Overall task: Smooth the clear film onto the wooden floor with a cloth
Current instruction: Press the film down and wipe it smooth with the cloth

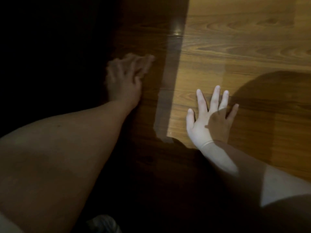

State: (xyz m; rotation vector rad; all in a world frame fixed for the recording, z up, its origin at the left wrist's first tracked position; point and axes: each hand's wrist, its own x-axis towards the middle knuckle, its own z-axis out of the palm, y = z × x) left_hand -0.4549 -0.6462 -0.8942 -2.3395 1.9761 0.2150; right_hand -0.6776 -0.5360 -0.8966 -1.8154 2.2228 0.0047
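Two palms on wooden floor [244, 39]: left hand [124, 76] (blurry, shadowed), right hand [210, 118]; grips splayed, empty

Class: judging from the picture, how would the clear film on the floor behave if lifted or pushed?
Probably floppy and light: the clear film lies flat, the wooden floor showing through. Likely to wrinkle when pushed, being so thin. Its gloss suggests a slippery face.

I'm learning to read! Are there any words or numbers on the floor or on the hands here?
None can be read.
No word, number or sign shows on the wooden floor, the clear film, the left hand or the right hand.
The left part of the picture is too dark to tell.
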